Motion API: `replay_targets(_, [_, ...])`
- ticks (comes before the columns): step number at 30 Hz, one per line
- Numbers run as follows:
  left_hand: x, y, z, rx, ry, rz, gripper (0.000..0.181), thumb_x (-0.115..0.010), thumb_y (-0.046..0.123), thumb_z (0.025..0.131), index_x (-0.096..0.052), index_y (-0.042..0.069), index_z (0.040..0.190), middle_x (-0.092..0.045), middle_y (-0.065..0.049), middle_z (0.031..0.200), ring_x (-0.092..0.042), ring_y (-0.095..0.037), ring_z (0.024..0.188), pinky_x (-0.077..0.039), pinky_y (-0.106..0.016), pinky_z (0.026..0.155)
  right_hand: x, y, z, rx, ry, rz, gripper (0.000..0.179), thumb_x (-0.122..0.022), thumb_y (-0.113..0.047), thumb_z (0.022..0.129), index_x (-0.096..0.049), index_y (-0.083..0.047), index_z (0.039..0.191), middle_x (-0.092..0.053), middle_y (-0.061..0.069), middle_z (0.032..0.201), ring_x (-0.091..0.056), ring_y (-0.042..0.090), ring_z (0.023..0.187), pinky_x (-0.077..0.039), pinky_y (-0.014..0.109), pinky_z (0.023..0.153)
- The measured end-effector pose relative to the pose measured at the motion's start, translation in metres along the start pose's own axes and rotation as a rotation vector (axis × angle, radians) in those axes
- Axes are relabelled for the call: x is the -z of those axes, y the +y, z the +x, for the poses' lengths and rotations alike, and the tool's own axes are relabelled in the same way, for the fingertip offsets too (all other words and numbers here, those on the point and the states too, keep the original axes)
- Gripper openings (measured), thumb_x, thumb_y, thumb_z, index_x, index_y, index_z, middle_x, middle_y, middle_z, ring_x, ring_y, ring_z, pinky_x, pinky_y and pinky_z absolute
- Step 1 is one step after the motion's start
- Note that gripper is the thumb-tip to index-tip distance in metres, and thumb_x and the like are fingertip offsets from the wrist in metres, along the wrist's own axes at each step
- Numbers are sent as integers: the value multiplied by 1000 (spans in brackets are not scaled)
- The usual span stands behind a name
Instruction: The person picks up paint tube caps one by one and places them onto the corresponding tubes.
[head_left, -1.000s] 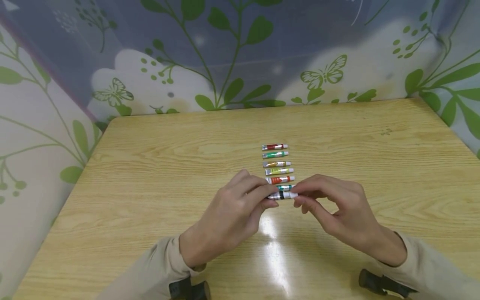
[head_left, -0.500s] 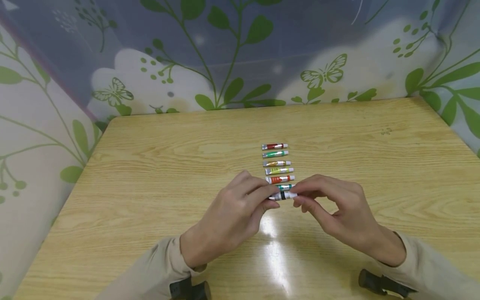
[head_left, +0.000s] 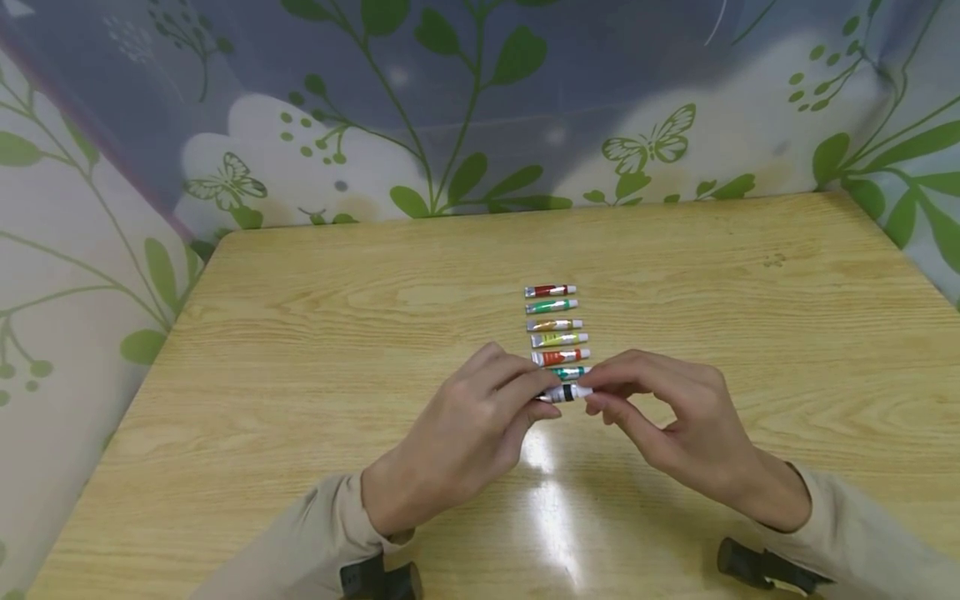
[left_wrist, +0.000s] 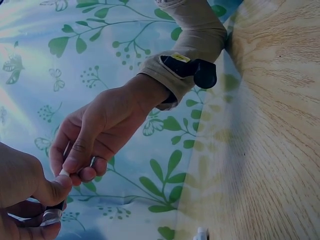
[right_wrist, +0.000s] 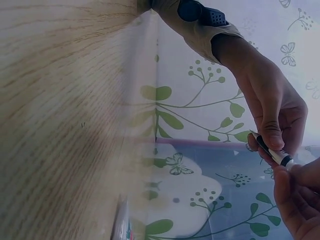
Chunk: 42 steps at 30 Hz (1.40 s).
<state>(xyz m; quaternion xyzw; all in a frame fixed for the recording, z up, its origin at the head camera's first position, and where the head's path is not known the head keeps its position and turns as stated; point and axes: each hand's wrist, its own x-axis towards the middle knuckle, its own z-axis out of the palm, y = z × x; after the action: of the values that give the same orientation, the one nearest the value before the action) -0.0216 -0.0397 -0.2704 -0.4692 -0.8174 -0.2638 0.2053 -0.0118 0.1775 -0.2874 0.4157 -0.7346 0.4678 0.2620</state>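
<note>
In the head view my left hand pinches the silver body of a small paint tube with a black band. My right hand holds its white cap between thumb and fingertips. The right wrist view shows the tube raised off the table, its flat end at the left fingers and its cap end at the right fingers. Part of the tube is covered by fingers in each view. Just beyond the hands lies a teal paint tube, its left end hidden behind the left fingers.
Farther back in the same column lie orange-red, yellow, gold, green and dark red paint tubes, caps to the right. The wooden table meets a leaf-patterned wall covering behind and at both sides.
Both hands keep their hold. The left hand and the black-banded tube have shifted very slightly right, toward the right fingers. The column of tubes sits a little higher in the head view.
</note>
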Motion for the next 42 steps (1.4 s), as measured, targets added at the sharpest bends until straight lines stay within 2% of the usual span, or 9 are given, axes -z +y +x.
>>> replay_targets(14, [-1,0,0,-2,11,-3,13,-71,12,89,-71,2,97,-68,-4,95,-57,-15,82,-47,-19,73,-1,1,-1,13,8,14,22,-60,-15,96,-66,5,95,-68,11,82,-61,4,66,-52,16,60])
replay_targets(30, [-1,1,-1,0,-2,3,12,-70,12,89,-71,2,96,-68,-5,94,-58,-16,83,-48,-20,74,0,1,-1,31,-4,-19,22,-60,-16,96,-67,4,95,-69,10,83,-61,5,70,-52,15,63])
replay_targets(42, [0,2,-1,4,-1,-5,12,-70,12,89,-71,2,96,-68,-6,94,-58,-15,82,-48,-18,72,0,-1,-1,-5,-3,-49,25,-59,-22,96,-69,1,95,-69,7,83,-61,5,68,-51,15,62])
